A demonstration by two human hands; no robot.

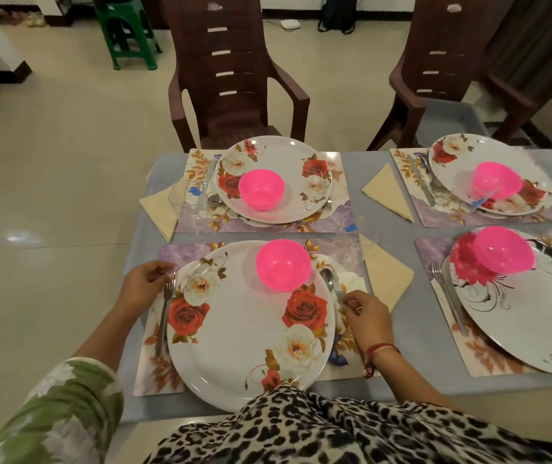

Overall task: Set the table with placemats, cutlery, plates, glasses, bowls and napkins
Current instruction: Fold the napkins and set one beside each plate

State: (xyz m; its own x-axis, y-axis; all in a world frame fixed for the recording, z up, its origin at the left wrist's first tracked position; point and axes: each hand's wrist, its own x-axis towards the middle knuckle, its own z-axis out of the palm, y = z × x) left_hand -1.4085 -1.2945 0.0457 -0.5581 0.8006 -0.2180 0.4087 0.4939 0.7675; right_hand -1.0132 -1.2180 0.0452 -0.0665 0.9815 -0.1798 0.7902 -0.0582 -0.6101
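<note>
Lower centre: pinching fork [164, 313] with left hand [145, 284], spoon [327, 277] with right hand [365, 313], likely squaring both beside plate [244, 333].

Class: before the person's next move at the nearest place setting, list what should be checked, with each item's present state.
1. Fork on the placemat, left of the plate, with the left hand pinching its head: ok.
2. Spoon right of the plate, with the right hand pinching its handle: ok.
3. Bowl on the plate, near its far edge: ok.
4. Napkin right of the placemat: ok.
5. Glass upright: cannot tell, it is clear and blurred.
</note>
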